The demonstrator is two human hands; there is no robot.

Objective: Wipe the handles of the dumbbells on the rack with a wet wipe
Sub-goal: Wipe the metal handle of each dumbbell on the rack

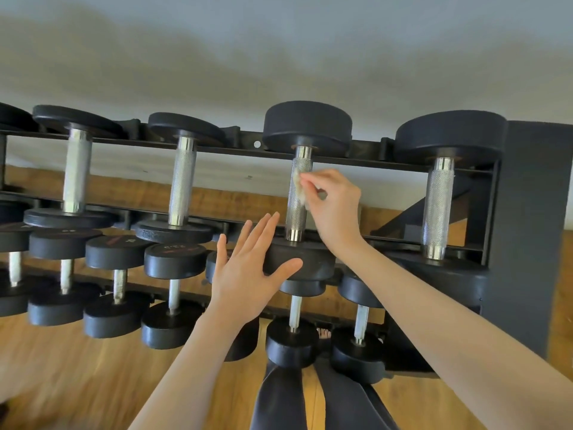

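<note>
on the upper tier: the dumbbell lies across the rack, handle running 12 to 6.
right hand: fingers pinch the wet wipe against the handle's 3 o'clock side.
left hand: fingers straight and spread, palm pressed on the near weight head at 6.
lower tier: smaller dumbbells in a row.

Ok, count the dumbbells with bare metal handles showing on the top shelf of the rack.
4 in plain view: far left, second from left, the third being wiped by the right hand, and far right. Another may sit cut off at the left edge.
</note>
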